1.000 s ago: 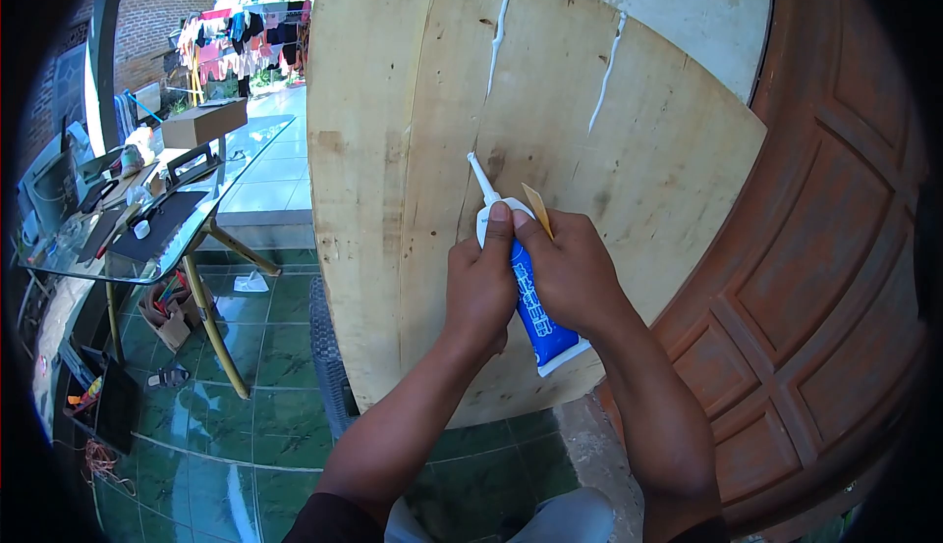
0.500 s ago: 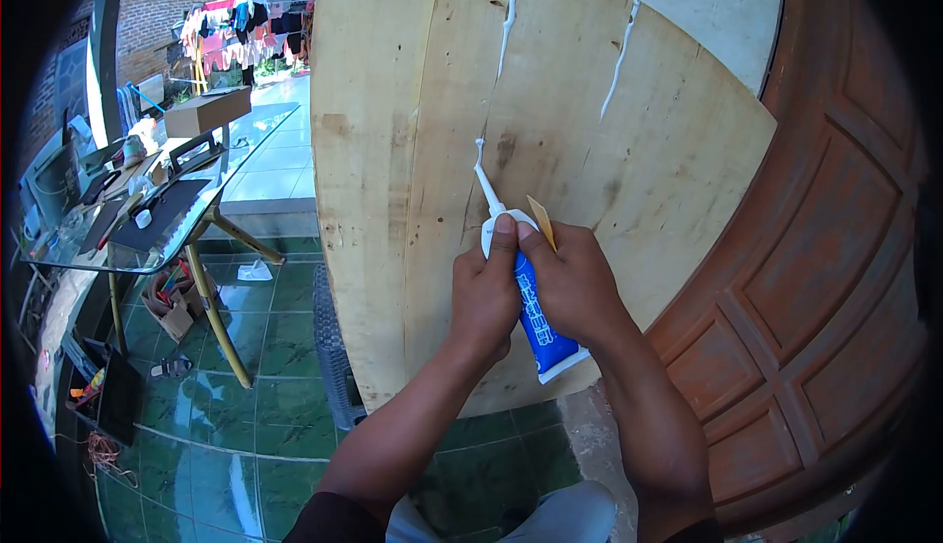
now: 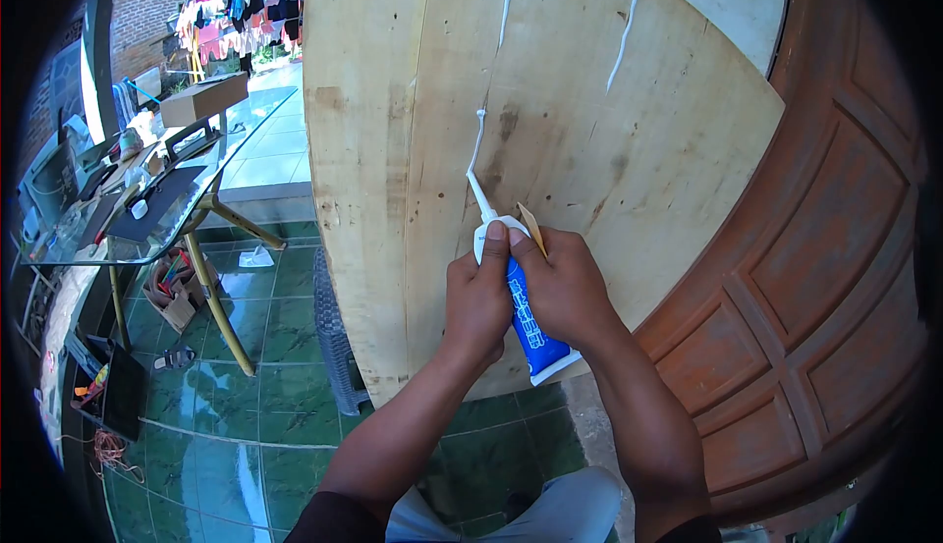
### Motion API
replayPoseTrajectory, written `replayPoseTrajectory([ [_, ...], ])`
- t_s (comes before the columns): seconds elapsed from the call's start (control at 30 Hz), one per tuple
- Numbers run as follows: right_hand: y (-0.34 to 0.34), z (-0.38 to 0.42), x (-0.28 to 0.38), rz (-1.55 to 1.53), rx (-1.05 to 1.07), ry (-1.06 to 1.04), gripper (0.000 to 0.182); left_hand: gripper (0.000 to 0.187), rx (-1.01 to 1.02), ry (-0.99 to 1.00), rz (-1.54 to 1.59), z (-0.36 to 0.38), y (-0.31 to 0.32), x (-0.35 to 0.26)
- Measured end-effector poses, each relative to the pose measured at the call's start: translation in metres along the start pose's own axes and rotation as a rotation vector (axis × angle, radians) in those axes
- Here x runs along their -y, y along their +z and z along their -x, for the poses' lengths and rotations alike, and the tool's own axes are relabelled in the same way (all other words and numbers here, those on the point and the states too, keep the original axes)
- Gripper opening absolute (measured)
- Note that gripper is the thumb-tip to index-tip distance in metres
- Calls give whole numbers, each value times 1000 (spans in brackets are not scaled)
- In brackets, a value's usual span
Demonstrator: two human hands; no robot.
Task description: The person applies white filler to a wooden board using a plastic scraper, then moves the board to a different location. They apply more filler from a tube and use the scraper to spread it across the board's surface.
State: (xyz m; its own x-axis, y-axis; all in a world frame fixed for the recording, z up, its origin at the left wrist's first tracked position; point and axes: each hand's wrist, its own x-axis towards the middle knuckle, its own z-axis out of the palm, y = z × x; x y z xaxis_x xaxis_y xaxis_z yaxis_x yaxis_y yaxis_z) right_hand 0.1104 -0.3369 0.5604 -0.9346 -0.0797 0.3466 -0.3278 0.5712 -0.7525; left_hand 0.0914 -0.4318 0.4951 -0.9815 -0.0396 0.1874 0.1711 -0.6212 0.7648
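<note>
A blue and white tube (image 3: 530,322) is squeezed between both hands, its white nozzle touching the wooden board (image 3: 373,150). My left hand (image 3: 476,302) wraps round the tube's left side, thumb near the nozzle's base. On the other side, my right hand (image 3: 570,283) presses the tube and also holds a thin tan spatula (image 3: 531,228). A fresh white bead (image 3: 477,142) runs up from the nozzle tip along a crack. Two more white lines, one at the upper middle (image 3: 508,3) and one further right (image 3: 622,42), mark the board.
At left stands a glass-topped table (image 3: 138,239) with a cardboard box (image 3: 203,99) and tools. Beneath and beside it are a paper bag (image 3: 175,298), a black crate (image 3: 113,391) and a sandal (image 3: 175,357). A brown panelled door (image 3: 825,248) is at right; laundry (image 3: 241,23) hangs behind.
The nozzle tip has moved down and slightly left along the board, and the white bead behind it is longer. Both hands still grip the tube. The camera view has shifted slightly.
</note>
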Motion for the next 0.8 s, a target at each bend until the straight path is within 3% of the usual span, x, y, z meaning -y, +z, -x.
replayPoseTrajectory([
  [0.8,24,12,-36,-41,18,19,37,49,1,-87,-71,12,-31,25],
])
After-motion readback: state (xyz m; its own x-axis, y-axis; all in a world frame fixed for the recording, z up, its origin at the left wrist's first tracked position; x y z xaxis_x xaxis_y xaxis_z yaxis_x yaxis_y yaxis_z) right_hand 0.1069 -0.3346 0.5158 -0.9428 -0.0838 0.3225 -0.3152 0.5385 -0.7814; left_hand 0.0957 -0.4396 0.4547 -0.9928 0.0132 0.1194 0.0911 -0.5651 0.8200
